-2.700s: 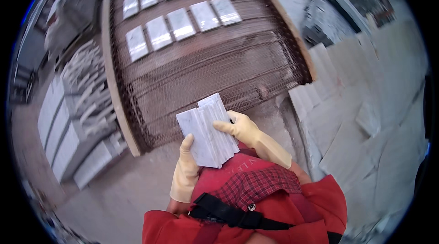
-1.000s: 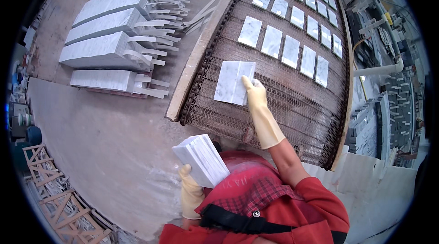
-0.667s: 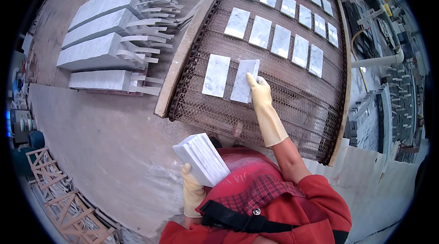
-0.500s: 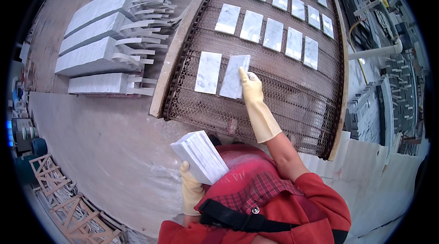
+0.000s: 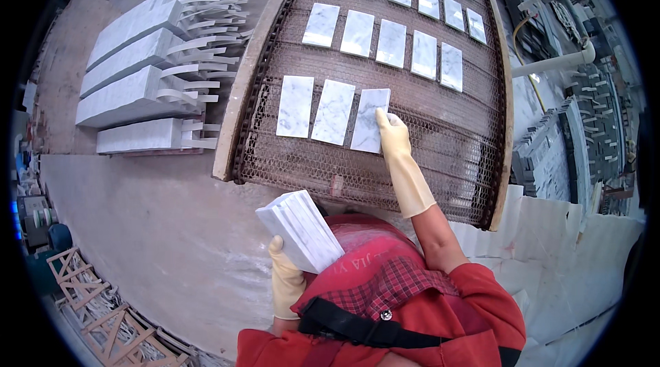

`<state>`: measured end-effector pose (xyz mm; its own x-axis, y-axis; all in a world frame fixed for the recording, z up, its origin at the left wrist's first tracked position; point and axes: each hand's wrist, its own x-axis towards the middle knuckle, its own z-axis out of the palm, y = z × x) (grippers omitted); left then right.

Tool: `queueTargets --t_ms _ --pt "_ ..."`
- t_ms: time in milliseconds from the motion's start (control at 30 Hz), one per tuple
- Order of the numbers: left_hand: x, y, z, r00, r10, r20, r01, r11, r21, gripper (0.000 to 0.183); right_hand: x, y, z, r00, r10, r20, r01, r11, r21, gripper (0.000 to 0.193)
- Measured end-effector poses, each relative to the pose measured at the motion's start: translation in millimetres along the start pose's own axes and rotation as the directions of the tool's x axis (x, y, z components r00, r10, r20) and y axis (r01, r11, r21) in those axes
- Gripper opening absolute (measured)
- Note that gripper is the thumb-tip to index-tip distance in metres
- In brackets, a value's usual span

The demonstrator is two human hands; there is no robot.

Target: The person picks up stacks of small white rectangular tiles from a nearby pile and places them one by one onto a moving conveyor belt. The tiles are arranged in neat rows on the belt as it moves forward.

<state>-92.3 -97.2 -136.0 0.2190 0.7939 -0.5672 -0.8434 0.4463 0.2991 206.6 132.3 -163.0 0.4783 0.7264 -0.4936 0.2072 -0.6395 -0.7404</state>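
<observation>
Gloved in cream rubber, my right hand [image 5: 393,130] grips the right edge of a grey-veined white marble tile [image 5: 368,119], thumb on top, over the near part of a wire-mesh conveyor belt [image 5: 295,164]. Two similar tiles lie flat to its left: a middle tile [image 5: 333,112] and a leftmost tile [image 5: 295,107]. Low in front of my red apron, my left hand [image 5: 286,277], in a matching glove, is closed on a stack of marble tiles [image 5: 300,231]. The stack leans against the apron, and most of the left fingers are hidden beneath it.
Further rows of marble tiles [image 5: 391,44] cover the belt beyond. A raised rail [image 5: 237,95] edges its left side. Long white stone blocks [image 5: 127,88] with strips between them stand on the left. A white pipe [image 5: 553,63] and stacked slabs [image 5: 546,150] are on the right.
My right hand has moved right along the front row. A second tile now lies there on the belt, and the hand grips another beside it. My left hand still holds the stack.
</observation>
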Motion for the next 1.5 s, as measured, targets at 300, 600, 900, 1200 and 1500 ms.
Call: queueTargets --t_ms 300,600,900,1200,1500 --pt "12 -18 2 0.999 0.006 0.032 -0.007 0.999 0.046 0.114 -58 -16 -52 0.978 -0.174 0.115 0.195 0.957 -0.215 0.045" --pt "45 -21 51 0.979 -0.129 0.158 0.113 0.988 0.107 0.114 -166 -14 -51 0.697 -0.003 0.717 0.216 0.954 -0.206 0.052" --pt "44 -37 82 0.964 -0.250 0.093 0.239 0.965 0.110 0.075 -145 49 -64 0.779 -0.037 0.626 -0.126 0.969 0.214 0.036" --pt "68 -61 77 0.906 -0.417 0.078 0.423 0.900 -0.103 0.069 -132 63 -85 0.900 0.053 0.432 -0.100 0.991 0.087 0.036" --pt "63 -71 67 0.917 -0.394 0.059 0.399 0.910 -0.115 0.069 -131 45 -95 0.821 0.137 0.554 -0.302 0.928 0.218 0.033"
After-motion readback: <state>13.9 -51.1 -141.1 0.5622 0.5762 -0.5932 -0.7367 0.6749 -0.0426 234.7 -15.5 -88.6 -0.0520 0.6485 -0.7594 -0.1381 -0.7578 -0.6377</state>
